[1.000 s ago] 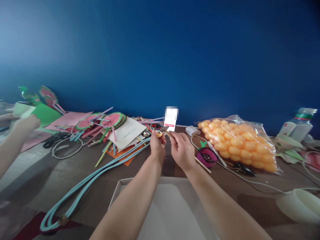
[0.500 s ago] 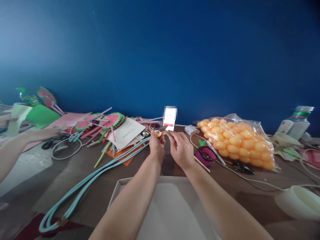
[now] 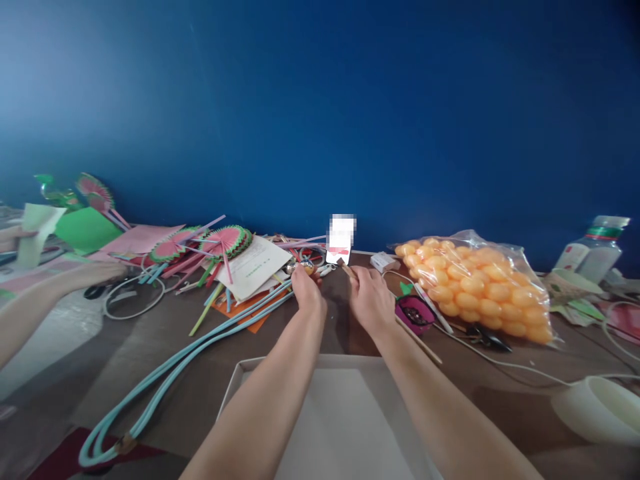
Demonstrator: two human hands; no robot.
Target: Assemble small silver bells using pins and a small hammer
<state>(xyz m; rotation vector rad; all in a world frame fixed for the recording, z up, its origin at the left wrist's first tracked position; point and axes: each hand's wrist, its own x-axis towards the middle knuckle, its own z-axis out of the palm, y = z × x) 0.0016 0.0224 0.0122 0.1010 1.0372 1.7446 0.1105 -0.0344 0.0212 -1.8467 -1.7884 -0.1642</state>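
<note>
My left hand [image 3: 306, 291] is closed on a small orange piece [image 3: 305, 267], held low over the brown table [image 3: 165, 353] beside some small metal bits. A hand's width to the right, my right hand [image 3: 371, 301] grips a thin wooden-handled tool [image 3: 423, 345]. The tool's dark tip points up and away near a white card [image 3: 341, 237], and its handle runs back past my wrist. The tip and the orange piece are apart.
A clear bag of orange balls [image 3: 480, 287] lies at the right, a purple fruit-shaped piece [image 3: 414, 313] in front of it. A white tray [image 3: 345, 413] sits under my forearms. Light blue tubes [image 3: 190, 360], paper fans [image 3: 225, 240] and another person's arm [image 3: 50, 293] are at the left.
My hands have drawn apart and moved forward and lower. The tool tip has left the orange piece. The other person's hand has reached along the table at the left.
</note>
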